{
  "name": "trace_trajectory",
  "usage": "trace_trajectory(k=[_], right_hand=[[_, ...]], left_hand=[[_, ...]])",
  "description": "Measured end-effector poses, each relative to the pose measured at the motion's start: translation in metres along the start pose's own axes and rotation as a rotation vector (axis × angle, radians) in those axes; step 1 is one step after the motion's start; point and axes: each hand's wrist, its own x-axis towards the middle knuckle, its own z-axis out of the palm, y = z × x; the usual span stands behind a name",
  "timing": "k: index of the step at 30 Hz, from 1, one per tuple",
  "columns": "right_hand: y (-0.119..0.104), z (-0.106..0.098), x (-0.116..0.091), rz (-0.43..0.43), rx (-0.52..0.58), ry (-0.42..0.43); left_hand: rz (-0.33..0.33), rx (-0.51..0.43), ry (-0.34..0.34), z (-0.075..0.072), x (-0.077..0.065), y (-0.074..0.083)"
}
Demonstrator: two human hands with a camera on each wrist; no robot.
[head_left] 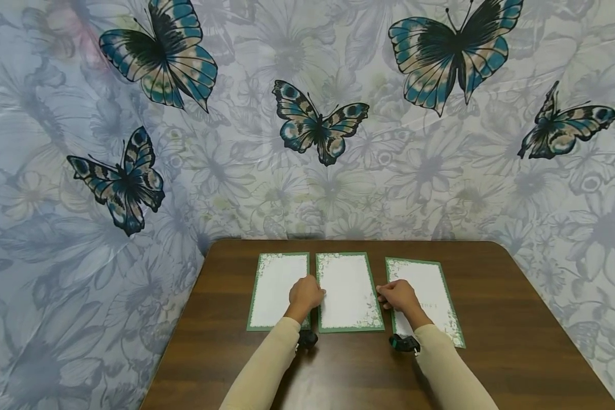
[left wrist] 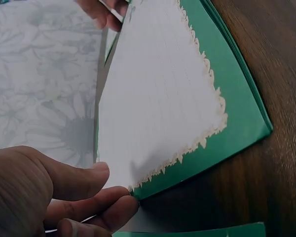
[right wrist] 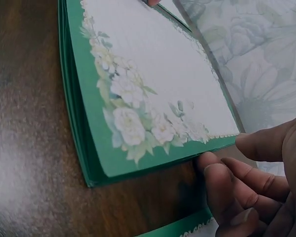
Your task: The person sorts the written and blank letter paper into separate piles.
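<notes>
A stack of green-bordered sheets of paper (head_left: 344, 296) lies in the middle of three on the wooden table. At its left edge my left hand (head_left: 306, 293) pinches the side, thumb (left wrist: 91, 180) over the white face and fingers at the green rim. My right hand (head_left: 400, 295) holds the opposite edge between thumb (right wrist: 261, 143) and curled fingers. White flowers and leaves decorate the near right corner in the right wrist view, where the top sheet stands slightly apart from the layers below.
A similar green-bordered sheet (head_left: 277, 290) lies on the left, partly under my left hand. Another (head_left: 433, 296) lies slightly turned on the right, under my right hand and wrist. Behind the table (head_left: 348, 376) hangs a butterfly-patterned backdrop (head_left: 246, 188).
</notes>
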Motion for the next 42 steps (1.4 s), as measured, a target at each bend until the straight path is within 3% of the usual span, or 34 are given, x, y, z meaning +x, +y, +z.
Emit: trace_trajectory(k=[19, 22, 30, 35, 42], right_hand=[[-0.018, -0.008, -0.009, -0.032, -0.11, 0.045], [-0.017, -0.006, -0.006, -0.023, -0.067, 0.049], [-0.014, -0.001, -0.001, 0.006, 0.217, -0.033], [-0.013, 0.006, 0.001, 0.003, 0.189, -0.045], [-0.015, 0.007, 0.0, -0.029, 0.129, -0.025]], left_hand=[[0.012, -0.002, 0.034, 0.001, -0.001, -0.002], [0.013, -0.008, 0.031, 0.0, -0.002, -0.002], [0.009, -0.01, 0.03, 0.001, -0.004, -0.002], [0.015, -0.01, 0.037, 0.001, -0.004, -0.001], [0.01, -0.086, 0.054, 0.002, -0.005, -0.004]])
